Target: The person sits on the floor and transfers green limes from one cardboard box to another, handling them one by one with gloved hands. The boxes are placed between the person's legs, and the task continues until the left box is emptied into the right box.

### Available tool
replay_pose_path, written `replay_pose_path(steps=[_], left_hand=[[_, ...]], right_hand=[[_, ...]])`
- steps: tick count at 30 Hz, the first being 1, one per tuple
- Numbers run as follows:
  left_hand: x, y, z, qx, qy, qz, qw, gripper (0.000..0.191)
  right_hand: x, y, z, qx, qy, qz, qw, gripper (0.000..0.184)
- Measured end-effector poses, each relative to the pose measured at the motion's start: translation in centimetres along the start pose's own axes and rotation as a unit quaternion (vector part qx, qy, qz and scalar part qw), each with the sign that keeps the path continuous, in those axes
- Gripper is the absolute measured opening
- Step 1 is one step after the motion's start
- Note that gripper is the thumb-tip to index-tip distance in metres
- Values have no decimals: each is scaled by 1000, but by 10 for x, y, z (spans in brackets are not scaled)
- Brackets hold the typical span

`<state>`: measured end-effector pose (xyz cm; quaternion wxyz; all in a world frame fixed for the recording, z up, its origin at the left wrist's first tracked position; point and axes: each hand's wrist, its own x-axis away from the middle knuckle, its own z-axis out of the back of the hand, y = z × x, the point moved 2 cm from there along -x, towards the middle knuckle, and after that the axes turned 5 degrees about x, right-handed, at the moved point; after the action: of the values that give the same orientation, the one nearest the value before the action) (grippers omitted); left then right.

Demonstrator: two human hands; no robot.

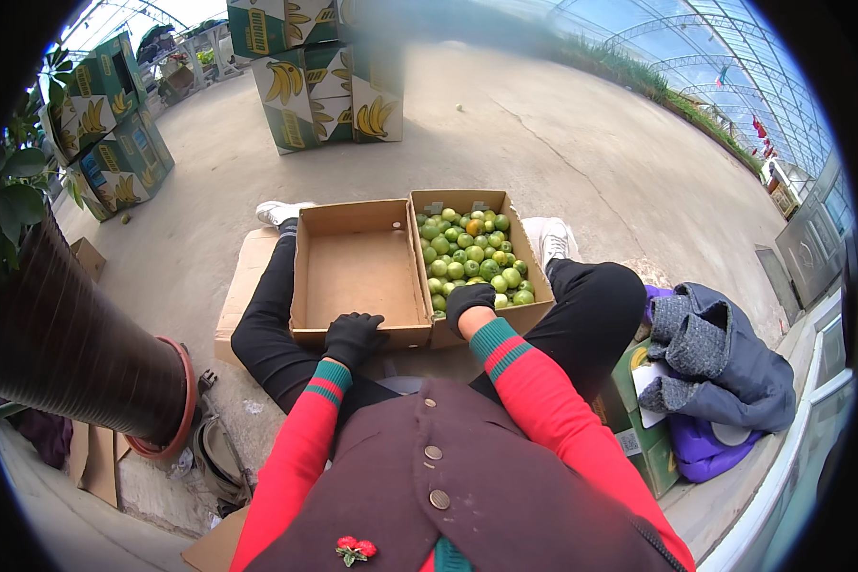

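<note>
Two open cardboard boxes stand side by side on the floor between my outstretched legs. The left cardboard box (361,275) has nothing in it. Many green round fruits (475,254), one of them orange, fill much of the right cardboard box (418,247); their exact kind is unclear. In a black glove, my left hand (354,339) rests on the near edge of the left box, fingers spread a little. My right hand (470,300), also gloved in black, is over the near wall of the right box at the fruits; its fingertips are hidden, and whether it grips one cannot be seen.
Stacked banana boxes stand ahead (329,93) and at the far left (118,136). A large plant pot (93,343) is at my left, with a bag (218,457) beside it. To my right, a grey coat (736,365) lies over a green box (640,422).
</note>
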<state>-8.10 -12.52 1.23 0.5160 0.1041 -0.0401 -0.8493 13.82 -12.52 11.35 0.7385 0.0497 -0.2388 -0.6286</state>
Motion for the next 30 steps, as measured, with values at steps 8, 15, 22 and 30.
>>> replay_pose_path(steps=[8,15,22,30], left_hand=[[-4,11,3,-42,3,-9,999,53],[-11,10,10,7,-76,31,997,39],[-4,10,24,9,-80,24,996,42],[19,7,4,-88,-59,-54,993,14]], right_hand=[[-37,-19,-57,-82,-60,63,993,35],[-39,0,-67,-151,-40,72,985,34],[-14,-3,-53,-135,-38,84,987,28],[11,-27,-77,-163,-9,98,982,31]])
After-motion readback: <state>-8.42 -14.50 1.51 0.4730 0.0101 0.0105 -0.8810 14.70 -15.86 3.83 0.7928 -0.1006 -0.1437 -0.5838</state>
